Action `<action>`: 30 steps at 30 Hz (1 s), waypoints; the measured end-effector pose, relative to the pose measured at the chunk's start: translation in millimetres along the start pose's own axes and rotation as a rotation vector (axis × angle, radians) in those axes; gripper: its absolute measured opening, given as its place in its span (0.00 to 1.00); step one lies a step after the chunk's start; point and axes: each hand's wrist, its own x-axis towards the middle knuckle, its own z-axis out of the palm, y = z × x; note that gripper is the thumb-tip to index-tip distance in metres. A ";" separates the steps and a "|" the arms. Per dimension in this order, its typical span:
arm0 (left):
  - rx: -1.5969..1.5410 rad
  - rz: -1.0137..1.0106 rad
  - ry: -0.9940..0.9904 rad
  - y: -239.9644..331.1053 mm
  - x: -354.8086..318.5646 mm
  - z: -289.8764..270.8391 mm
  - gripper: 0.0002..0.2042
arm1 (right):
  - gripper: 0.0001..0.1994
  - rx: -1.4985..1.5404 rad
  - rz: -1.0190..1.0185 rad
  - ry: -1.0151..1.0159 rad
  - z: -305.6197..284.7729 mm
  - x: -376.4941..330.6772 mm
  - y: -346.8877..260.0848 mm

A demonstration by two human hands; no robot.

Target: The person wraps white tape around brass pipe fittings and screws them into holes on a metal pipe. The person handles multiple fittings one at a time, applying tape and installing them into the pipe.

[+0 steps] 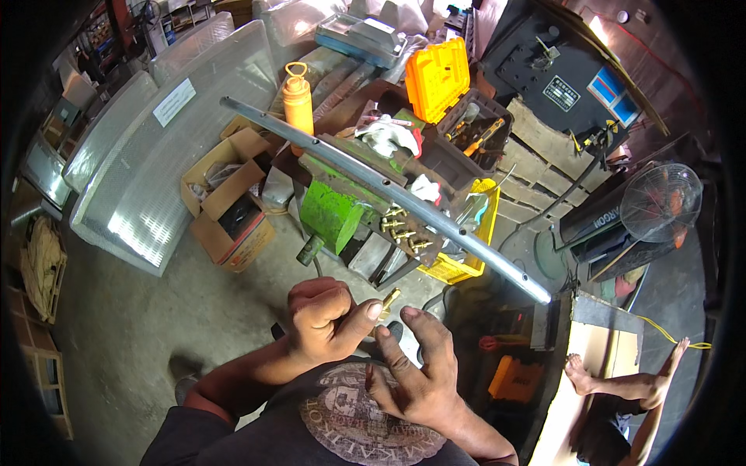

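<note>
Pinched between the thumb and curled fingers of my left hand (318, 320) is a small brass fitting (391, 300), held upright in front of my chest. My right hand (423, 374) is beside it with fingers spread and bent, its fingertips close to the fitting's lower end. Whether they touch it I cannot tell. Beyond my hands, a long steel tube (353, 165) with several holes lies slantwise across a green vise (332, 213). Several more brass fittings (400, 231) lie on the bench top under the tube.
An orange bottle (298, 105), white rags (387, 136) and an open toolbox (474, 124) stand behind the tube. A yellow crate (454, 269) is right of the bench, a cardboard box (229, 225) left. Farther right are a fan (660, 203) and another person's bare limbs (622, 384).
</note>
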 end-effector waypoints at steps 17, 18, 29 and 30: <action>-0.029 -0.030 -0.091 -23.6 -7.3 4.9 0.27 | 0.24 0.228 0.276 -0.162 -1.9 13.0 6.5; -0.049 -0.018 -0.110 -25.7 -7.3 6.5 0.27 | 0.24 0.266 0.302 -0.196 -2.7 12.3 10.1; -0.404 -1.027 -0.358 -117.7 -58.3 55.2 0.27 | 0.24 0.140 0.847 -0.525 57.5 -126.4 170.6; -0.397 -1.149 -0.408 -134.2 -72.4 58.4 0.26 | 0.25 0.149 0.934 -0.582 57.8 -143.2 181.8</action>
